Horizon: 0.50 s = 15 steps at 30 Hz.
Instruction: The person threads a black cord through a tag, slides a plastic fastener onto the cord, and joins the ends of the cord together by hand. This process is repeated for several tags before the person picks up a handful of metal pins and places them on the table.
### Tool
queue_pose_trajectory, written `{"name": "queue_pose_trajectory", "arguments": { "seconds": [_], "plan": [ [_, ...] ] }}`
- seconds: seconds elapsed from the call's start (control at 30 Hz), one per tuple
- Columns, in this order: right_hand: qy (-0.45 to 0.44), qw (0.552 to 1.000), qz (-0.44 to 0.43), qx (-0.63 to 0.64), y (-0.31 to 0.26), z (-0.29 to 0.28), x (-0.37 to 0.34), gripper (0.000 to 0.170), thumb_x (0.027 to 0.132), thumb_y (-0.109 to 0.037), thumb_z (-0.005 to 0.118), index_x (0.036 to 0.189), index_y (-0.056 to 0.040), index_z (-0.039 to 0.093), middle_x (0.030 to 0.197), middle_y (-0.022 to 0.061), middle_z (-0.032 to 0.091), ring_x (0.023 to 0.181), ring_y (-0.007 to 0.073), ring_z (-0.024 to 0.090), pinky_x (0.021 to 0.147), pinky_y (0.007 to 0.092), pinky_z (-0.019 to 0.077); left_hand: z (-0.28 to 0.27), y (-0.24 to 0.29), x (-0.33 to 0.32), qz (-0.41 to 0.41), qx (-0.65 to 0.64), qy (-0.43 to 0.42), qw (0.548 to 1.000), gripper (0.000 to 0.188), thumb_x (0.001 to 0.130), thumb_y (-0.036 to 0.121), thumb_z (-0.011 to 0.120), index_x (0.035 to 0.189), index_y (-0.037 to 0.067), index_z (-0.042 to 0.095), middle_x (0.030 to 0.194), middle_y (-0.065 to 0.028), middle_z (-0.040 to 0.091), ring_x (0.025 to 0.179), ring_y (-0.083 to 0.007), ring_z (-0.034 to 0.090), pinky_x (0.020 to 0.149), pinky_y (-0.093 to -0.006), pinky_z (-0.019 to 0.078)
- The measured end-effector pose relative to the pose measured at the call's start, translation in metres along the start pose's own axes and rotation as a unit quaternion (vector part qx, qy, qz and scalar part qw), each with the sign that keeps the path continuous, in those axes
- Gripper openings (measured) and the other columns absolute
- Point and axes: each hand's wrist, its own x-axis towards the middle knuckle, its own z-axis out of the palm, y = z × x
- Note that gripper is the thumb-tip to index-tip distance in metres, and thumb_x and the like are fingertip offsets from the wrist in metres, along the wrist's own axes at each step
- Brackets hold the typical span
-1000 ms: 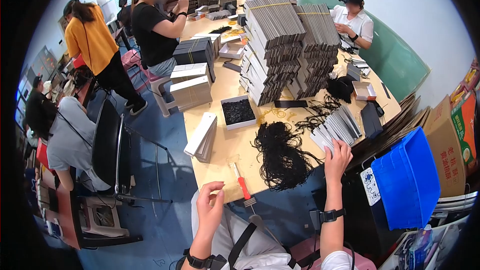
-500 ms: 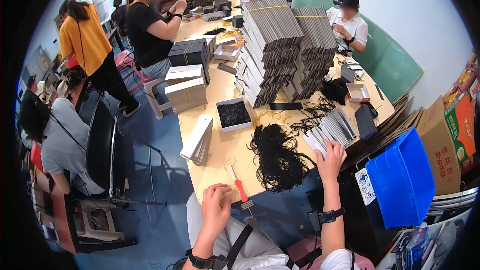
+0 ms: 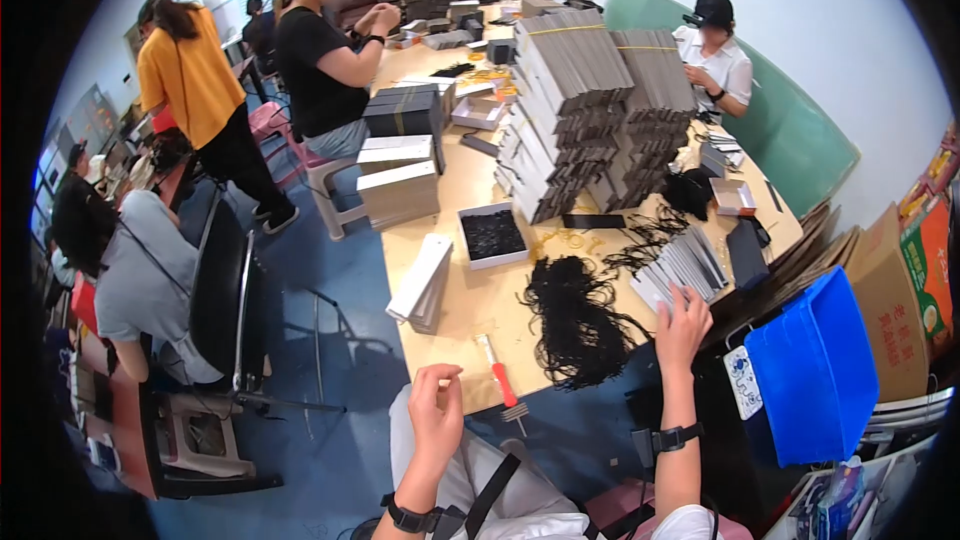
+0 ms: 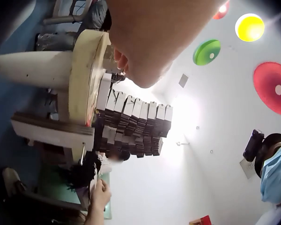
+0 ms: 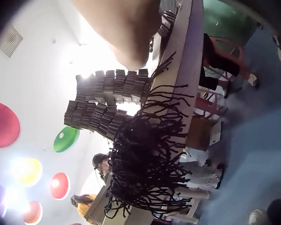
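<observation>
My right hand (image 3: 683, 332) reaches to the near end of a fanned row of pale grey cards (image 3: 680, 266), its fingertips touching them with the fingers a little spread. A tangled heap of black cords (image 3: 580, 325) lies just left of that hand, over the table's front edge. Loosely bent and with nothing in it, my left hand (image 3: 436, 410) hovers at the table's front edge. Beside it lies a red-handled tool (image 3: 502, 380). In the left wrist view, the right hand (image 4: 100, 193) shows at the cards, near the hanging cords (image 4: 79, 173).
Tall bundled stacks of grey boards (image 3: 570, 110) stand mid-table. A white box (image 3: 495, 262) of black bits and a small stack of white cards (image 3: 422, 280) are at left. A blue bin (image 3: 815, 370) stands right of the table. Other people work around it.
The head view shifts slightly, moving the table across the frame. My right hand stays at the cards, its fingers spreading a little; the left stays near the front edge.
</observation>
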Motion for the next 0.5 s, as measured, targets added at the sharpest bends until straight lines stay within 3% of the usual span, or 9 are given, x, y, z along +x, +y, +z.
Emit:
{"name": "queue_pose_trajectory", "arguments": {
  "seconds": [0.07, 0.17, 0.2, 0.27, 0.3, 0.33, 0.43, 0.5],
  "plan": [
    [0.021, 1.000, 0.000, 0.020, -0.004, -0.002, 0.002, 0.023, 0.088, -0.015, 0.059, 0.109, -0.0068, 0.063, 0.112, 0.0109, 0.055, 0.110, 0.0301, 0.049, 0.096, 0.0444, 0.0341, -0.008, 0.001, 0.011, 0.033, 0.018, 0.031, 0.999, 0.016, 0.080, -0.004, 0.058, 0.095, 0.001, 0.060, 0.096, -0.0144, 0.059, 0.089, -0.0314, 0.058, 0.077, -0.0371, 0.0461],
    [-0.019, 0.982, -0.046, 0.180, -0.015, -0.008, 0.013, 0.019, 0.088, -0.009, 0.057, 0.105, -0.0034, 0.064, 0.101, 0.0127, 0.059, 0.099, 0.0313, 0.054, 0.089, 0.0407, 0.0400, -0.020, -0.006, 0.031, 0.111, 0.147, 0.086, 0.979, 0.016, 0.081, -0.005, 0.057, 0.096, 0.000, 0.059, 0.096, -0.0154, 0.057, 0.089, -0.0325, 0.056, 0.077, -0.0387, 0.0454],
    [-0.020, 0.982, -0.046, 0.183, -0.023, -0.010, 0.018, 0.019, 0.088, -0.009, 0.057, 0.105, -0.0034, 0.064, 0.101, 0.0127, 0.059, 0.099, 0.0313, 0.054, 0.089, 0.0407, 0.0400, -0.022, -0.011, 0.031, 0.111, 0.150, 0.087, 0.979, 0.016, 0.081, -0.005, 0.057, 0.096, 0.000, 0.059, 0.096, -0.0154, 0.057, 0.089, -0.0325, 0.056, 0.077, -0.0387, 0.0454],
    [-0.018, 0.965, -0.112, 0.236, -0.050, -0.022, 0.031, 0.017, 0.086, -0.007, 0.060, 0.102, -0.0027, 0.064, 0.095, 0.0128, 0.061, 0.094, 0.0322, 0.057, 0.085, 0.0408, 0.0427, -0.026, -0.020, 0.031, 0.130, 0.173, 0.077, 0.973, 0.013, 0.083, -0.003, 0.056, 0.095, 0.000, 0.060, 0.095, -0.0123, 0.058, 0.085, -0.0252, 0.058, 0.067, -0.0311, 0.0465],
    [-0.020, 0.961, -0.145, 0.236, -0.064, -0.028, 0.038, 0.018, 0.084, -0.008, 0.064, 0.101, -0.0027, 0.064, 0.091, 0.0116, 0.062, 0.087, 0.0313, 0.059, 0.078, 0.0395, 0.0468, -0.025, -0.020, 0.024, 0.085, 0.129, 0.047, 0.987, 0.016, 0.080, -0.004, 0.057, 0.095, 0.000, 0.059, 0.098, -0.0159, 0.057, 0.090, -0.0336, 0.056, 0.077, -0.0392, 0.0453],
    [-0.018, 0.960, -0.144, 0.238, -0.076, -0.033, 0.045, 0.018, 0.084, -0.008, 0.064, 0.101, -0.0027, 0.064, 0.091, 0.0116, 0.062, 0.087, 0.0313, 0.059, 0.078, 0.0395, 0.0468, -0.024, -0.020, 0.015, 0.057, 0.115, 0.023, 0.992, 0.016, 0.079, -0.004, 0.058, 0.095, 0.000, 0.059, 0.098, -0.0160, 0.057, 0.091, -0.0336, 0.056, 0.078, -0.0383, 0.0459],
    [-0.054, 0.941, -0.244, 0.229, -0.104, -0.035, 0.059, 0.019, 0.083, -0.014, 0.067, 0.100, -0.0045, 0.064, 0.089, 0.0091, 0.062, 0.079, 0.0264, 0.062, 0.068, 0.0343, 0.0509, -0.023, -0.021, -0.007, 0.094, 0.124, 0.010, 0.988, 0.016, 0.080, -0.005, 0.059, 0.095, 0.001, 0.061, 0.099, -0.0140, 0.059, 0.090, -0.0287, 0.059, 0.076, -0.0343, 0.0478],
    [-0.069, 0.928, -0.285, 0.231, -0.119, -0.031, 0.060, 0.020, 0.083, -0.014, 0.067, 0.100, -0.0052, 0.063, 0.087, 0.0081, 0.061, 0.077, 0.0256, 0.062, 0.067, 0.0337, 0.0511, -0.028, -0.023, -0.022, 0.158, 0.181, 0.034, 0.970, 0.020, 0.078, -0.005, 0.061, 0.097, 0.001, 0.062, 0.106, -0.0148, 0.060, 0.099, -0.0316, 0.058, 0.087, -0.0381, 0.0462]
  ]
}}
